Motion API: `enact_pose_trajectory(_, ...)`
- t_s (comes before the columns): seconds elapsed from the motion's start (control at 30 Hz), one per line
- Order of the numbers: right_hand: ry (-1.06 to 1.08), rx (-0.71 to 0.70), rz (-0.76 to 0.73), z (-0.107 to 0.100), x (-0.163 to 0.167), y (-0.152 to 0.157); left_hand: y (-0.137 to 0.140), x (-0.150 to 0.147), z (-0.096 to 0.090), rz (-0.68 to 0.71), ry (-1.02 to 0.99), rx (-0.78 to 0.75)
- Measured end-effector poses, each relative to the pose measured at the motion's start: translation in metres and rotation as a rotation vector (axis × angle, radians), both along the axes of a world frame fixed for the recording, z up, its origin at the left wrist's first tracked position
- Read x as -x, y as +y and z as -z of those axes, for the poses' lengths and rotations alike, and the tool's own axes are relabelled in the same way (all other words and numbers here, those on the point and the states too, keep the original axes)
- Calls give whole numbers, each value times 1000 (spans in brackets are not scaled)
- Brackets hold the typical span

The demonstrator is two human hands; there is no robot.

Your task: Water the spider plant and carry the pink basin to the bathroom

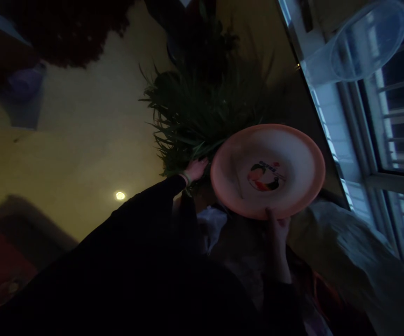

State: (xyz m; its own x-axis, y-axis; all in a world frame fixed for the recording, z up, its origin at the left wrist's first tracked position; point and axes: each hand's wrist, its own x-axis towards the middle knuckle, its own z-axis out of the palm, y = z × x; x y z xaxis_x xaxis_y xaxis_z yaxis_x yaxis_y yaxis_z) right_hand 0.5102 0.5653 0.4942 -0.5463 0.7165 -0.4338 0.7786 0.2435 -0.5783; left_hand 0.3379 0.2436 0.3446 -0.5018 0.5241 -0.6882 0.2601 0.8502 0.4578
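A round white basin [293, 154] with a pinkish-orange rim is tilted so that its inside faces me. A printed picture with some characters decorates its bottom, and a thin pale strip lies inside on the left. My right hand [279, 228] grips the near rim, thumb on the inside. Left of the basin, my left hand [196, 169] reaches to the lower edge of a mass of long green leaves [191, 116]. Its fingers look stretched out among the leaf tips, which partly hide them. A band circles the left wrist.
A clear plastic tub [368, 42] stands on the sill beside the barred window [401, 107] at right. Below it lies a pale plastic sheet or bag [345, 238]. A crumpled whitish bag [211, 224] is near my legs. A purple object [24, 84] is at far left. The light is dim.
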Motion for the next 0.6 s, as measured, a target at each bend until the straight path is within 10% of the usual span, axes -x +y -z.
enact_pose_trajectory(0.6,-150,-102,-47,-25,39,-18,5,0,-4,-61,19,-36)
